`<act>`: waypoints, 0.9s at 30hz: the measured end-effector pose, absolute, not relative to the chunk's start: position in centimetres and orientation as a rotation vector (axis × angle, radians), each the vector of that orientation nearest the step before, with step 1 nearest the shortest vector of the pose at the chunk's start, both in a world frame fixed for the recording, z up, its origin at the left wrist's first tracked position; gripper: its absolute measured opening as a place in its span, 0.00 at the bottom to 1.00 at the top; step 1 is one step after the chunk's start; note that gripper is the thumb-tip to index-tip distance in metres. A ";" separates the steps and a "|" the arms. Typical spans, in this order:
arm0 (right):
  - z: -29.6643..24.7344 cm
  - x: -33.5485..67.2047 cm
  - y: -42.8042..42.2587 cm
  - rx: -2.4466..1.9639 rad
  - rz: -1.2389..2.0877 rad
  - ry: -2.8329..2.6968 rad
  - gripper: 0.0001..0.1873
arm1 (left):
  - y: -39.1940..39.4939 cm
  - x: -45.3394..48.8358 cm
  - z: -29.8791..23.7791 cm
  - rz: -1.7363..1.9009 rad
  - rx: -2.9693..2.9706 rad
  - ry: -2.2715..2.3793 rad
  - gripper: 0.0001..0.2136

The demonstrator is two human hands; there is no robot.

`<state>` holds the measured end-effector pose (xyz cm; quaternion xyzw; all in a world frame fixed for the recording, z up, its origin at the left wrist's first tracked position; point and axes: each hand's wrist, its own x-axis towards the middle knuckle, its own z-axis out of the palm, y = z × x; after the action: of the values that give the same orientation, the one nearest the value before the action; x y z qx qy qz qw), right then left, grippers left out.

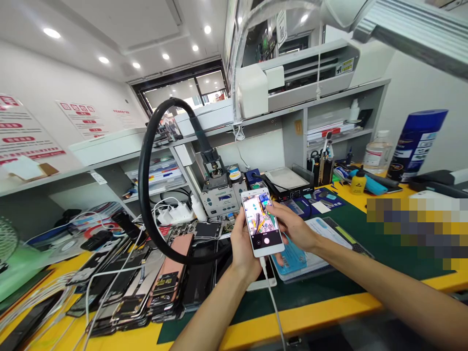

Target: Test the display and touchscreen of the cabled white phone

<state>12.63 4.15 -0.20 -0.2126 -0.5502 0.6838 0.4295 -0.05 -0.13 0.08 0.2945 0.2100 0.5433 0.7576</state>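
A white smartphone [261, 223] is held upright above the desk, its lit screen showing a camera view. My left hand [243, 246] is closed around its left edge, partly hidden behind it. My right hand [298, 226] grips the right side, with one fingertip on the screen and other fingers by the lower right edge. A white charging cable [270, 295] runs down from the phone's bottom end. Under my hands lie another white phone [268, 282], mostly covered, and a blue card-like packet [294, 258] on the green mat [329, 287].
Stacked phone parts [170, 282] lie at left beside loose cables. A thick black hose [144, 170] arches from a grey soldering station [223, 197]. At right stand a blue spray can [417, 146], a clear bottle [378, 151] and a small yellow bottle [358, 183].
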 end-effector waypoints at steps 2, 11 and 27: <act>-0.2 12.7 4.1 -0.511 1.708 -1.372 0.13 | -0.2 0.0 0.0 1.190 0.651 0.448 0.26; 0.4 12.7 3.5 -0.607 1.630 -1.417 0.13 | -0.3 0.1 0.0 1.208 0.686 0.448 0.28; 0.5 13.1 3.5 -0.509 1.709 -1.410 0.16 | -0.4 0.0 0.4 1.167 0.710 0.417 0.28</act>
<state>13.09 3.51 0.45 -0.2033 -0.5626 0.6821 0.4206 -0.03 -0.39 0.38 0.3255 0.1911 0.5350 0.7558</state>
